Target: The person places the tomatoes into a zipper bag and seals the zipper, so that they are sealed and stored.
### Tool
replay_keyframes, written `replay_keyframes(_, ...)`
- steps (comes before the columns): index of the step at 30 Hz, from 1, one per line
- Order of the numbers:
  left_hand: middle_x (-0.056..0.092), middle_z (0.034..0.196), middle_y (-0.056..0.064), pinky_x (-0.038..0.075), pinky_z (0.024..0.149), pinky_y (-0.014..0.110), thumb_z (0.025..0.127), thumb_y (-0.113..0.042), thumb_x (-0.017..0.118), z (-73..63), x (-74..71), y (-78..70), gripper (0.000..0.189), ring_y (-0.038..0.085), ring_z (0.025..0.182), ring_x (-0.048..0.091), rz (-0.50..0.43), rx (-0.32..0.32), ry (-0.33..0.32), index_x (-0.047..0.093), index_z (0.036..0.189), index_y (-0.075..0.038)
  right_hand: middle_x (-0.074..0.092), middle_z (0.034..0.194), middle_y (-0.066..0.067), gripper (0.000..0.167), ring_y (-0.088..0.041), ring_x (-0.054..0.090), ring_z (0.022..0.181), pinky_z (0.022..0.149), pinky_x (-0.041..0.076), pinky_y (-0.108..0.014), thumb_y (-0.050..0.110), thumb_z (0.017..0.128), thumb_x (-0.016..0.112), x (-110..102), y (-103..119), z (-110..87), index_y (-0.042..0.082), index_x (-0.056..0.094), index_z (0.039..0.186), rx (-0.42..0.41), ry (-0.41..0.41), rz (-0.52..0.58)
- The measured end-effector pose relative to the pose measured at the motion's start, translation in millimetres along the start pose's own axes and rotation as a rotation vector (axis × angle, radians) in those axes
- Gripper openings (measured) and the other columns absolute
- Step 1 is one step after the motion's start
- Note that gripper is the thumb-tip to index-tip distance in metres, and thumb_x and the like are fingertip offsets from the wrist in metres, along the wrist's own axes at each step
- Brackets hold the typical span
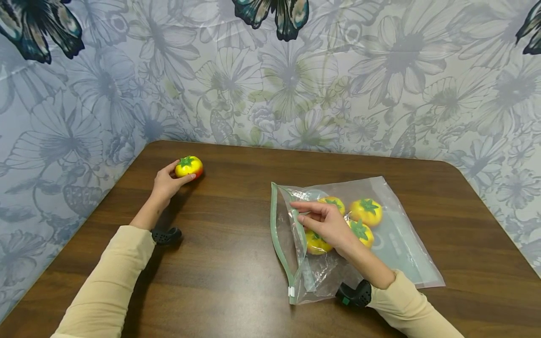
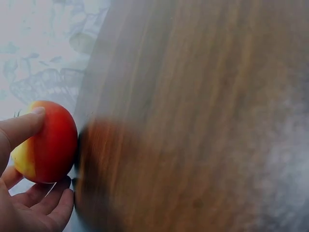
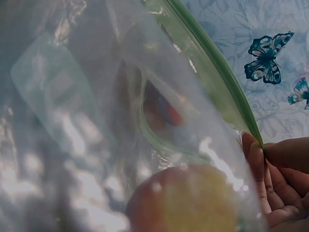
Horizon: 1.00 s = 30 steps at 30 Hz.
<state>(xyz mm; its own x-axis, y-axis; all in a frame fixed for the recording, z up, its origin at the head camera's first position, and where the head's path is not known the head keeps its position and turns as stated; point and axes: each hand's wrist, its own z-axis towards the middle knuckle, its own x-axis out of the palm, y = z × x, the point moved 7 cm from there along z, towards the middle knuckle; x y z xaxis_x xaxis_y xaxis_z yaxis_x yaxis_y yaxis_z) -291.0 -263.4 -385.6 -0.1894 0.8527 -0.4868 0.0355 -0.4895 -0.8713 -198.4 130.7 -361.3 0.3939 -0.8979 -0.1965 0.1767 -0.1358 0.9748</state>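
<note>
My left hand (image 1: 166, 182) grips a yellow and red tomato (image 1: 189, 167) with a green leafy top, close over the far left of the table. In the left wrist view its thumb presses the red side of the tomato (image 2: 50, 145), and the fingers curl beneath. My right hand (image 1: 327, 225) pinches the green rim of a clear zip bag (image 1: 405, 249); the right wrist view shows the rim (image 3: 236, 106) between thumb and fingers. The bag lies flat, its mouth parted toward the left. Several similar tomatoes (image 1: 366, 212) are inside, some partly hidden by my right hand.
The brown wooden table (image 1: 220, 277) has rounded far corners and meets a floral wall covering (image 1: 253, 94) with butterflies behind it. A white slider (image 1: 291, 291) sits at the near end of the bag's green rim. Dark bands (image 1: 166, 235) are on both wrists.
</note>
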Motion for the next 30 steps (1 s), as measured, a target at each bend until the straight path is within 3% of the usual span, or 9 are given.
replay_keyframes(4,0.032,0.141,0.027,0.030,0.102,0.047,0.087,-0.025,0.069,-4.2,1.9,-3.0,0.079,0.038,0.123,0.036,-0.001,0.008,0.007,0.023,0.146,0.001,0.060,0.118,-0.017,0.033,-0.012,0.063,0.083,0.070,0.053,-0.028,0.001,0.090,0.061,-0.2,-0.6,0.1,-0.005,0.059,0.122,0.003,0.001,-0.006)
replay_keyframes(10,0.033,0.142,0.024,0.033,0.100,0.046,0.087,-0.026,0.069,-14.1,10.6,-19.6,0.079,0.036,0.121,0.037,-0.011,0.034,0.053,0.024,0.147,-0.001,0.061,0.114,-0.017,0.033,-0.014,0.063,0.083,0.071,0.053,-0.030,0.002,0.090,0.061,-1.0,-1.1,0.1,-0.004,0.059,0.122,0.001,0.001,-0.009)
replay_keyframes(21,0.033,0.143,0.021,0.037,0.098,0.045,0.086,-0.022,0.070,-31.7,35.4,-49.1,0.077,0.034,0.123,0.040,-0.073,0.092,0.163,0.026,0.148,-0.006,0.061,0.113,-0.018,0.033,-0.014,0.063,0.083,0.071,0.053,-0.030,0.002,0.090,0.061,-1.4,-1.9,0.8,-0.004,0.059,0.122,-0.003,0.006,-0.006)
replay_keyframes(30,0.039,0.140,0.018,0.041,0.095,0.043,0.084,-0.019,0.072,-48.0,56.7,-67.4,0.073,0.033,0.118,0.046,-0.086,0.158,0.227,0.033,0.145,-0.004,0.062,0.113,-0.017,0.033,-0.015,0.063,0.082,0.069,0.053,-0.030,0.002,0.090,0.060,-1.5,-2.4,1.4,-0.004,0.059,0.123,-0.001,0.005,-0.013)
